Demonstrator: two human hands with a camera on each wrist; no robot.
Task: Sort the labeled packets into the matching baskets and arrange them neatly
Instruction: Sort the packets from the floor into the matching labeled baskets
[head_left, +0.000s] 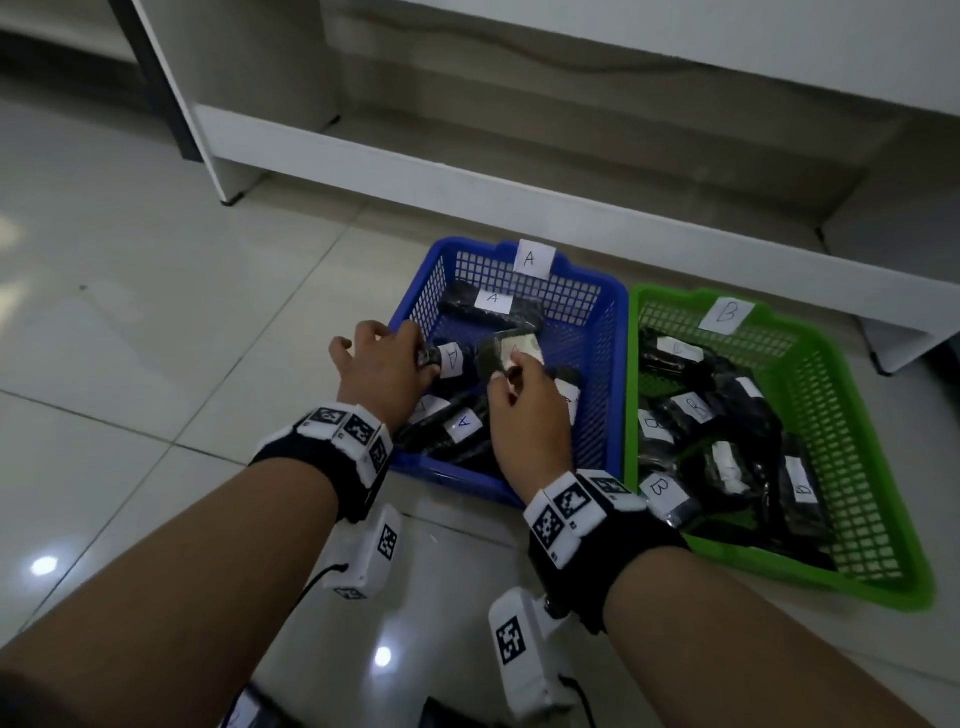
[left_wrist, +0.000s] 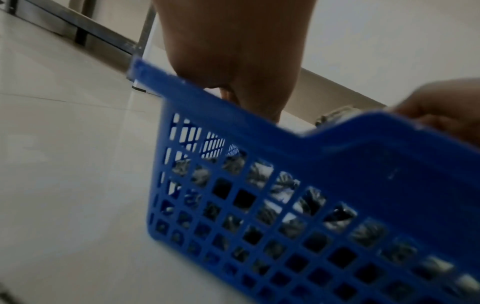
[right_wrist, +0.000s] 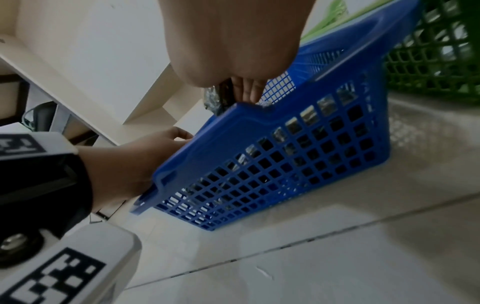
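1. Left hand (head_left: 382, 364), left of frame centre in the head view: its fingers curl round the end of a dark packet (head_left: 449, 361) with an "A" label, low against the left wall of the blue basket (head_left: 597, 291). Keep this packet pressed flat as an anchor while the other one is placed.
2. Right hand (head_left: 524, 410), at frame centre: thumb and fingers pinch a second packet (head_left: 506, 353) by its label edge, held above the packets already in the basket. Lower it label up beside the anchored one, parallel with it, then release.
3. Blue basket, tagged "A": several "A" packets lie askew at its lower end. Straighten them into one row.
4. Green basket (head_left: 841, 364), right of frame, tagged "B": its packets are heaped unevenly and likely need the same alignment next.
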